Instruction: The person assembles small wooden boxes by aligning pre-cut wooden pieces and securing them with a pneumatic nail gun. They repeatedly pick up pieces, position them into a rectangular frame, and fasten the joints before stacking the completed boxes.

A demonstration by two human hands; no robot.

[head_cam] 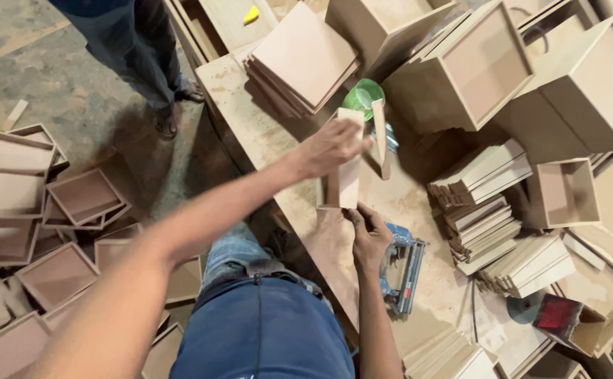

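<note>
My left hand (pixel 331 146) reaches across the workbench (pixel 250 133) and grips the top edge of an upright fibreboard panel (pixel 349 184). A second thin panel (pixel 380 137) stands on edge just to its right, forming part of a small frame. My right hand (pixel 368 235) holds the lower near corner of the same upright panel, fingers pinched on the board. A blue nail gun (pixel 405 270) lies on the bench right beside my right hand.
A stack of square boards (pixel 303 60) and a green cup (pixel 362 95) sit behind the frame. Finished open boxes (pixel 485 67) and piles of cut strips (pixel 489 210) crowd the right. Several shallow trays (pixel 82 196) cover the floor at left, where another person's legs (pixel 145 56) stand.
</note>
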